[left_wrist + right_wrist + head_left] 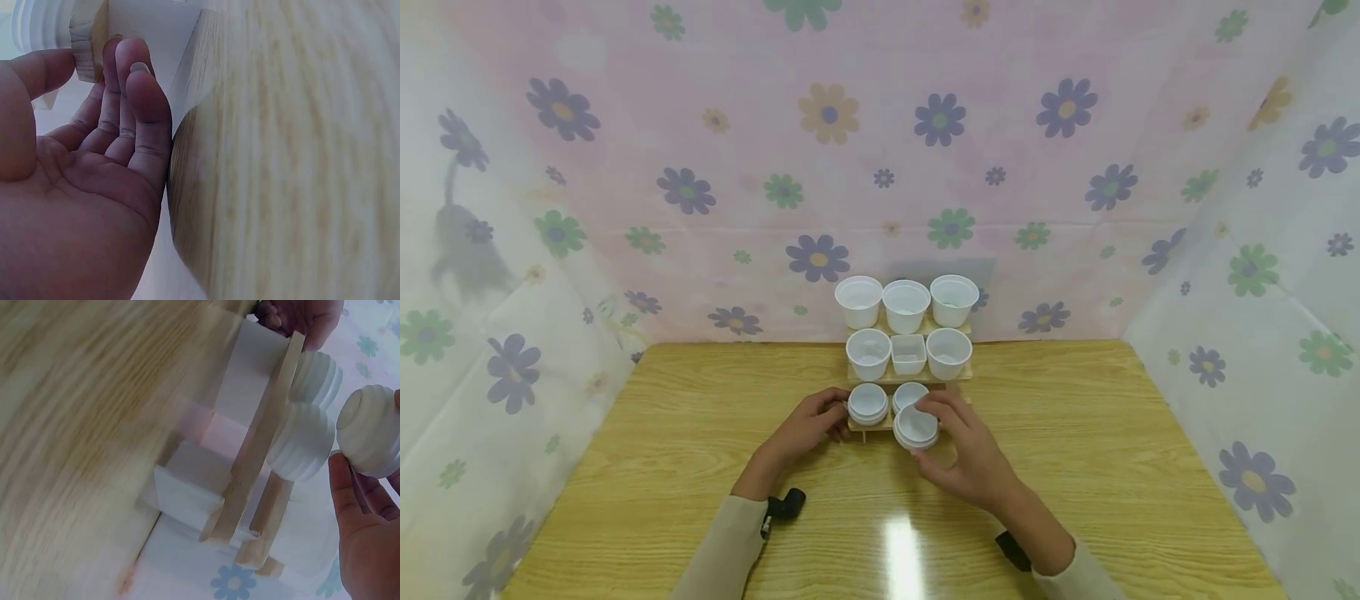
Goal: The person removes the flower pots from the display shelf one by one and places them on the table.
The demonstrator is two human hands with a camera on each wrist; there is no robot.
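In the head view, my right hand point(976, 458) pinches a small white ribbed pot point(917, 428) between thumb and fingers. The pot is raised in front of the lowest shelf of a tiered wooden stand point(259, 440), apart from the shelf in the right wrist view. Two similar white pots stand on that shelf, a left one point(868, 405) and another pot point(910, 392) partly covered by the held one. My left hand point(808, 423) grips the left end of the shelf. The left wrist view has its thumb against the wooden board point(90, 40), with the fingers on the board's other side.
Higher up the stand are white round cups point(953, 302) on the top tier, and a square white cup point(908, 354) between two round cups on the middle tier. The wood-grain table point(715, 400) meets a flower-patterned cloth point(880, 142) behind the stand.
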